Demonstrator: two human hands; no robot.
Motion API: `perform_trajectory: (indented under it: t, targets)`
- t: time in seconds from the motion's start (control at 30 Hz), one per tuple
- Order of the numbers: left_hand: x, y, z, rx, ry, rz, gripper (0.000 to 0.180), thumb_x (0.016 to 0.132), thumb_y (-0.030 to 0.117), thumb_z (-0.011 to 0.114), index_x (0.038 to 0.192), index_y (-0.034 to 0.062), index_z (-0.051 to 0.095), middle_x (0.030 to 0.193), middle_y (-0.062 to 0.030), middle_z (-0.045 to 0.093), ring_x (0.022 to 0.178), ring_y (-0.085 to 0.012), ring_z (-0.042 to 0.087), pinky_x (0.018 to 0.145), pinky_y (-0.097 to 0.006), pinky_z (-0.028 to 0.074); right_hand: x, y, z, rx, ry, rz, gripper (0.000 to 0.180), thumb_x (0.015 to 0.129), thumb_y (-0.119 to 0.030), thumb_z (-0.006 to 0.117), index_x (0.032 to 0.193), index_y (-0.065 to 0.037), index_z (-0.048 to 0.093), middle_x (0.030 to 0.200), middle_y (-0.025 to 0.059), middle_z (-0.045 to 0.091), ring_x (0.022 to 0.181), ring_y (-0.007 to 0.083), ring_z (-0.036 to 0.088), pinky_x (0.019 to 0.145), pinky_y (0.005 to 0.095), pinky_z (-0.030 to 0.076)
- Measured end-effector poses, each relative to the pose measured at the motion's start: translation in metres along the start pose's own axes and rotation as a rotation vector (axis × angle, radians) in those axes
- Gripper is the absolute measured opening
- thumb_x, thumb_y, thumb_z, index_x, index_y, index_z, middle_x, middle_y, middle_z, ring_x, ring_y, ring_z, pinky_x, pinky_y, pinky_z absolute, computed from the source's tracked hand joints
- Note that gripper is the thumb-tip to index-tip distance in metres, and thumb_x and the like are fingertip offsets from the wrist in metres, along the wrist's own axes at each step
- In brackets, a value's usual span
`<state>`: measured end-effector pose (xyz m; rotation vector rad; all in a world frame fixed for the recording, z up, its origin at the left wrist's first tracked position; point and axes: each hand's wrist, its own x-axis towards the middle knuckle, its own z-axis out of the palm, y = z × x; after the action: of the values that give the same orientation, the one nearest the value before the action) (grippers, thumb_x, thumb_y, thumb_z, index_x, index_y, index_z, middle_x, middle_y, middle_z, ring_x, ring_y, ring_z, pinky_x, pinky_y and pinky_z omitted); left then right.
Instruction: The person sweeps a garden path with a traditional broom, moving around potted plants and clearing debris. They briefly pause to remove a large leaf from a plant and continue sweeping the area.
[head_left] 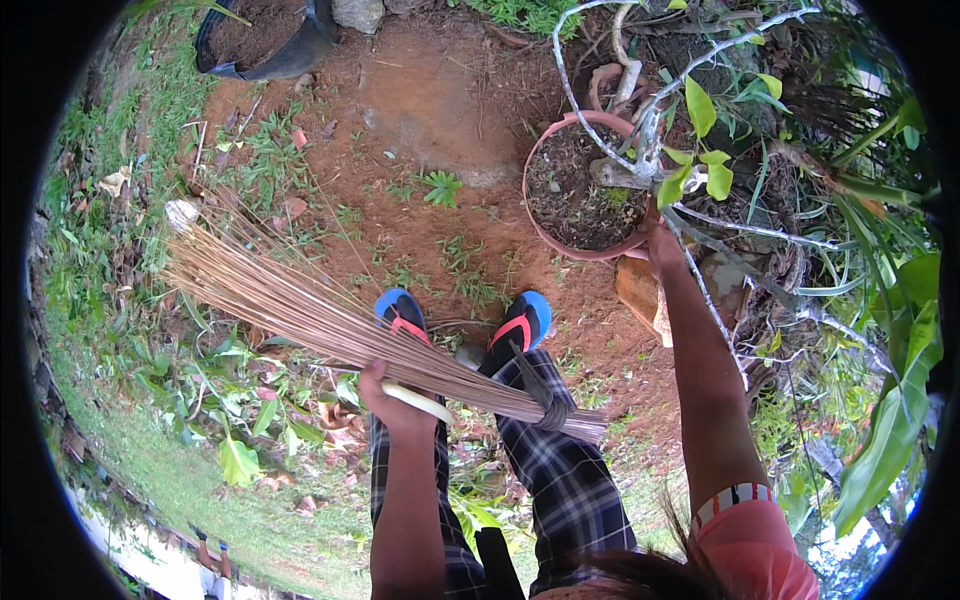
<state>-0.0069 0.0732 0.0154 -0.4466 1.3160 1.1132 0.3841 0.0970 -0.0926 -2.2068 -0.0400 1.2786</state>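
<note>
My left hand [392,402] is wrapped round a stick broom [300,305], a long bundle of thin brown ribs. The broom lies slantwise across my front, its spread tips to the far left. A dark strip binds its butt end, near my right knee. A pale bangle sits at my left wrist. My right arm reaches forward, and my right hand [660,243] grips the near right rim of a round terracotta-coloured plant pot [535,195]; its fingers are partly hidden. Dark soil and a bare, pale-branched plant [648,150] with a few green leaves fill the pot.
A black pot [270,68] with soil stands at the far left. Stones [640,290] sit by the plant pot. Branches and large leaves [895,400] crowd the right side. Fallen leaves [330,425] and weeds lie left of my feet. Another person [212,565] shows at the lower left edge.
</note>
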Motion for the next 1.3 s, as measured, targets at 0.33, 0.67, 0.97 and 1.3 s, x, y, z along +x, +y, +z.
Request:
perform_trajectory:
  t: [0.33,0.67,0.97,1.3]
  targets:
    - [0.0,-0.031,-0.002,0.017,-0.132,-0.002,0.041,0.071,0.028,0.051,0.103,0.0037,0.049,0.094,-0.0103,0.056,0.084,-0.0241,0.057,0.075,-0.04,0.049,0.062,0.072,-0.076,-0.593,0.267,-0.273,0.026,0.077,-0.014,0.052,0.094,0.005,0.053,0.089,0.0231,0.058,0.077,0.0337,0.061,0.067,0.0396,0.051]
    - [-0.004,-0.033,0.011,0.057,-0.186,-0.076,0.05,0.069,0.023,0.053,0.114,0.004,0.043,0.105,-0.0079,0.051,0.099,-0.0187,0.05,0.086,-0.035,0.042,0.027,0.066,-0.063,-0.693,0.458,-0.418,0.038,0.076,-0.025,0.058,0.096,0.007,0.053,0.097,0.0285,0.056,0.092,0.0425,0.054,0.082,0.0442,0.043]
    - [-0.003,-0.043,0.022,0.096,-0.12,-0.015,0.04,0.069,0.026,0.054,0.102,0.0044,0.05,0.093,-0.009,0.057,0.086,-0.0235,0.058,0.078,-0.038,0.049,0.076,0.028,-0.062,-0.818,0.447,-0.607,0.036,0.078,-0.02,0.055,0.111,-0.007,0.054,0.095,0.0207,0.06,0.091,0.0346,0.058,0.078,0.0403,0.045]
    - [0.001,-0.034,0.005,0.065,-0.078,-0.079,0.047,0.067,0.03,0.052,0.106,0.0043,0.051,0.096,-0.009,0.056,0.087,-0.0248,0.055,0.079,-0.039,0.047,-0.183,0.021,0.008,-0.666,-0.399,-0.493,0.082,0.075,-0.046,0.062,0.134,-0.004,0.023,0.128,0.0261,0.034,0.118,0.0389,0.036,0.102,0.045,0.026]
